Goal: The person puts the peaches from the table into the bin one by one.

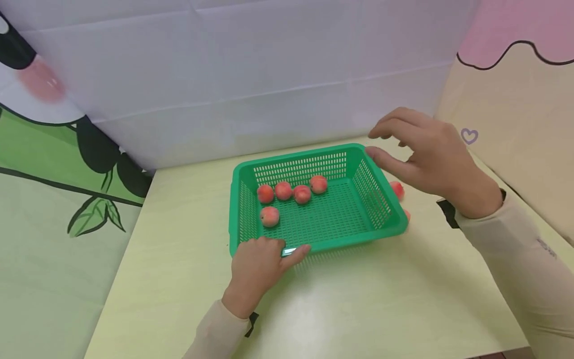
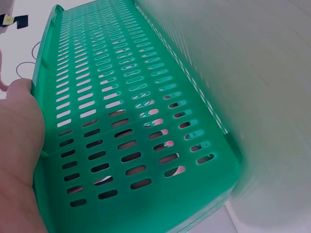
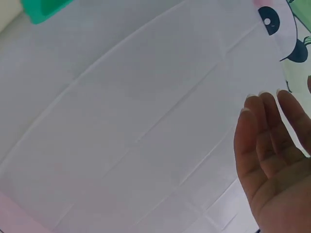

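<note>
My left hand point(image 1: 257, 264) grips the near-left rim of a green plastic basket point(image 1: 354, 243), fingers over the edge and thumb along the outside. Slotted basket wall fills most of the left wrist view, with the left hand point(image 2: 17, 150) at its rim. Inside the basket, several reddish peaches lie toward the left and back, among them a peach point(image 1: 270, 217) nearest the left hand. My right hand point(image 1: 426, 149) hovers by the far-right corner, fingers loosely bent and nothing held. In the right wrist view the right hand's palm point(image 3: 282, 189) shows bare.
Past the basket's right wall, a peach point(image 1: 397, 190) lies on the pale table point(image 1: 179, 259), with another peach point(image 1: 407, 215) partly hidden by the rim. White cloth point(image 1: 269, 75) hangs behind the table, and printed panels stand at both sides.
</note>
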The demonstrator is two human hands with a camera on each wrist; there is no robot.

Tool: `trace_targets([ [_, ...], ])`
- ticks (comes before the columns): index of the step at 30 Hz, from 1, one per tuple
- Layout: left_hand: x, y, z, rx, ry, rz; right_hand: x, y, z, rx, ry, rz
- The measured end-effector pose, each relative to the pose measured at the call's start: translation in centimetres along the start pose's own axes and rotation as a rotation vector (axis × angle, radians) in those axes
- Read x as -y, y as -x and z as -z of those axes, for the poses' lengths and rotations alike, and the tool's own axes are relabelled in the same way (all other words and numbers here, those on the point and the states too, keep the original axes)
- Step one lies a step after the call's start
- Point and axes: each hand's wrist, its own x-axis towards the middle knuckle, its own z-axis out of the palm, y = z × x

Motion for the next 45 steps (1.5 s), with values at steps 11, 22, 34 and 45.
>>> trace_targets([
  [11,0.0,0.1,0.1,0.039,-0.008,0.020,-6.7,5.3,-0.7,0.045,0.050,-0.431],
  [22,0.0,0.1,0.2,0.041,-0.003,0.013,-10.3,13.6,-4.2,0.475,0.031,-0.638],
  [34,0.0,0.0,0.2,0.031,-0.007,0.019,-7.3,15.6,-7.1,0.626,-0.017,-0.609],
  [45,-0.1,-0.1,0.2,0.035,-0.002,0.021,-5.7,16.1,-7.5,0.639,-0.056,-0.534],
])
